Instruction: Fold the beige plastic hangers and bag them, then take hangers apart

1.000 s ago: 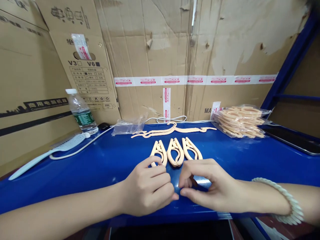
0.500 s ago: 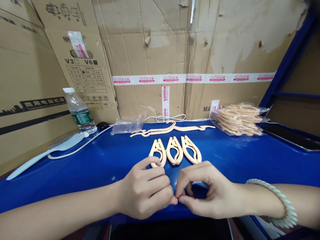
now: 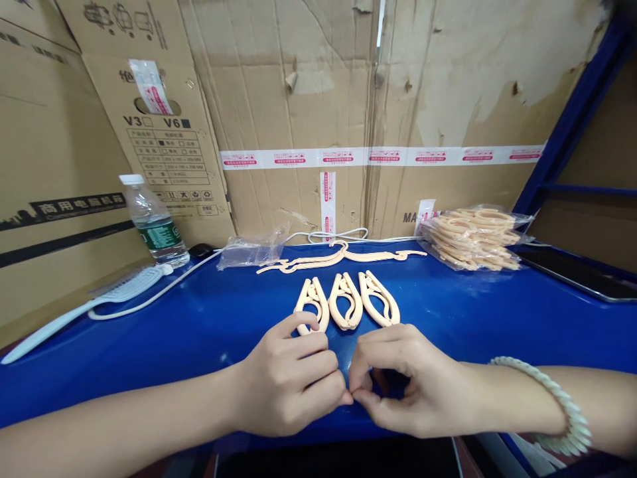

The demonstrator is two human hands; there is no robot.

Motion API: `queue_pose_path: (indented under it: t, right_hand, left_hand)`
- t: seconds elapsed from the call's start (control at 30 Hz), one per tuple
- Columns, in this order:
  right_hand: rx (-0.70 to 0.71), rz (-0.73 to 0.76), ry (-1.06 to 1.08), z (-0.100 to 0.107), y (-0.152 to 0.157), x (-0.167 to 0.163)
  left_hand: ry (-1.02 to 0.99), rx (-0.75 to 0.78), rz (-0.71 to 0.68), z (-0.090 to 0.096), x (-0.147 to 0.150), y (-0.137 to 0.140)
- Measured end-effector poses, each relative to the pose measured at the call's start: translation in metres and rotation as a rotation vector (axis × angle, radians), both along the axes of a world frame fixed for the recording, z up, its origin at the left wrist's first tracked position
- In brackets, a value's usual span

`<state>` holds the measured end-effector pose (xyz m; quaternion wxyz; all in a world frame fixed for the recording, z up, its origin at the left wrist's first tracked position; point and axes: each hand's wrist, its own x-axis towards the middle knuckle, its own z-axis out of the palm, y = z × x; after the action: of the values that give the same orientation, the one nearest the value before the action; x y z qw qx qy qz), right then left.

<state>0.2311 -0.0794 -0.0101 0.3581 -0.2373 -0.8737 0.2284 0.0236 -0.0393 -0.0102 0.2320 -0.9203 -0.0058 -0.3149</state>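
Observation:
My left hand (image 3: 298,382) is loosely curled, palm turned away, with nothing showing in its fingers. Meeting it at the front of the blue table is my right hand (image 3: 405,382), its thumb and forefinger pinched together against a fingertip of the left; no object shows there. Just beyond them lie three folded cream hangers: a left one (image 3: 323,302) partly behind my left fingers, a middle one (image 3: 355,302), and a right one (image 3: 393,299) whose lower end is close to my right hand. An unfolded cream hanger (image 3: 365,255) lies flat behind the three.
Folded hangers fill a clear bag (image 3: 472,236) at the back right, beside a dark tablet (image 3: 582,273). On the left stand a water bottle (image 3: 156,229) and a pale hairbrush (image 3: 124,289), with a white cable (image 3: 149,302) nearby. Crumpled clear plastic (image 3: 251,252) lies behind. Cardboard (image 3: 298,113) walls the back.
The view has shifted very slightly. My hands stay together in almost the same pose, and the hangers lie where they were.

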Motion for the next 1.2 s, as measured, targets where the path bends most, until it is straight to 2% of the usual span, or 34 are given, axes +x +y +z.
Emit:
queue_pose_path:
  t: [0.33, 0.6, 0.7, 0.87, 1.0, 1.1, 1.2]
  right_hand:
    - [0.088, 0.073, -0.038, -0.006, 0.004, -0.003]
    - [-0.018, 0.050, 0.024, -0.007, 0.006, -0.008]
    - [-0.130, 0.024, 0.024, -0.007, 0.005, -0.007]
    - [-0.454, 0.010, 0.014, -0.010, 0.006, -0.003]
    - [-0.578, 0.028, 0.066, -0.014, 0.008, -0.004]
    - [-0.554, 0.006, 0.106, -0.005, 0.015, -0.002]
    - [-0.365, -0.096, 0.121, 0.014, 0.039, 0.014]
  left_hand:
    - [-0.007, -0.010, -0.027, 0.000, 0.002, -0.001]
    - [0.000, 0.018, -0.026, 0.003, 0.003, -0.003]
    - [0.002, 0.032, -0.028, 0.005, 0.002, -0.004]
    - [-0.029, 0.030, -0.029, 0.004, 0.001, -0.003]
    - [-0.070, 0.066, -0.084, 0.003, 0.001, -0.005]
    - [-0.115, 0.135, -0.123, 0.001, 0.000, -0.009]
    - [-0.124, 0.129, -0.123, -0.001, 0.000, -0.007]
